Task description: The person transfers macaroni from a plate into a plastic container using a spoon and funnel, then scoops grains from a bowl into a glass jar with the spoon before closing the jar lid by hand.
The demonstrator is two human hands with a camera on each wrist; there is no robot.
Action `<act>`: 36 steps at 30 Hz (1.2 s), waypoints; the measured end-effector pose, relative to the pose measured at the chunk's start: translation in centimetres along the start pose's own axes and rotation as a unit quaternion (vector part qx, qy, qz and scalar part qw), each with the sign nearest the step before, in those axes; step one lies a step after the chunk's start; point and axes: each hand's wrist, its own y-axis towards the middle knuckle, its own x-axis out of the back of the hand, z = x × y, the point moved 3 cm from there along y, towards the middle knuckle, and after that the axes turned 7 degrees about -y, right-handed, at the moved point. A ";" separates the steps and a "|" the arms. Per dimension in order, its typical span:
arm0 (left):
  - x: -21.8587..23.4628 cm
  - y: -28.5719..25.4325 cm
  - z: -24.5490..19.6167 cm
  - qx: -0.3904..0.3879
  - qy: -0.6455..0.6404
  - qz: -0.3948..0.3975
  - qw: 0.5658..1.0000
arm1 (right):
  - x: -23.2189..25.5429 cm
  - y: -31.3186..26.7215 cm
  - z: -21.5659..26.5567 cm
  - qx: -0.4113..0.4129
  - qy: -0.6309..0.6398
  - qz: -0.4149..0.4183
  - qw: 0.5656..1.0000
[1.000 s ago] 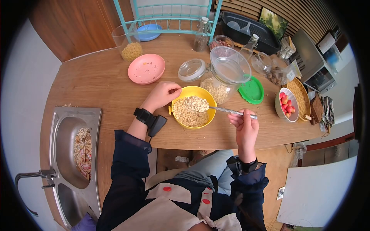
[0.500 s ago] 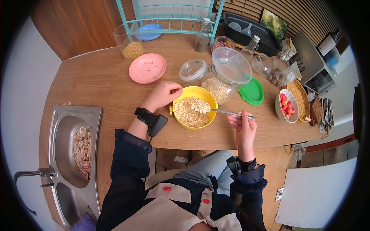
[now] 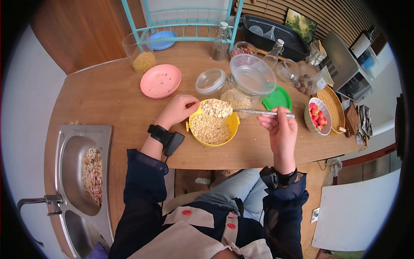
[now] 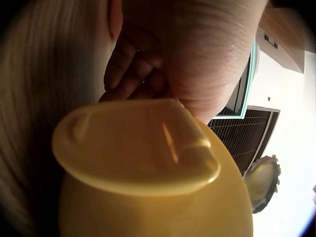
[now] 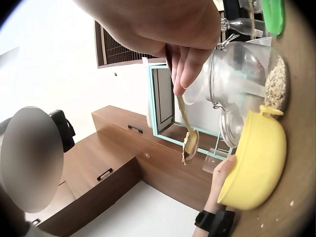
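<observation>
A yellow bowl (image 3: 236, 126) of rolled oats (image 3: 210, 129) stands near the table's front edge. The left hand (image 3: 180, 109) pinches its far left rim; in the left wrist view the bowl's side tab (image 4: 133, 148) covers part of the fingers. Above the bowl, the right hand (image 3: 282, 129) holds a metal spoon (image 3: 261, 112) by its handle, and the spoon is heaped with oats (image 3: 217, 108). The right wrist view shows the spoon raised higher than the bowl's rim. Just behind the bowl is a glass jar (image 5: 242, 74) with oats in its bottom.
Behind the bowl lie a pink plate (image 3: 161, 81), a clear jar lid (image 3: 210, 81) and a green lid (image 3: 278, 99). A bowl of red fruit (image 3: 318, 116) stands at right beside a wicker tray (image 3: 334, 108). At left is a steel sink (image 3: 108, 164) with food scraps.
The right hand has lifted the loaded spoon up from the oats in the bowl, moving slightly right and away from the body. The left hand stays at the rim.
</observation>
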 end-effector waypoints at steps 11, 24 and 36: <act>0.0 0.0 0.0 0.004 -0.005 -0.002 1.000 | 0.2 3.6 6.0 0.073 0.007 0.045 0.996; 0.1 0.0 0.0 0.004 0.000 0.001 1.000 | 4.3 5.2 6.1 0.121 -0.051 -0.067 0.989; -2.2 2.8 -13.9 -0.282 0.212 -0.131 0.927 | 3.8 4.5 6.4 0.120 -0.081 -0.104 0.984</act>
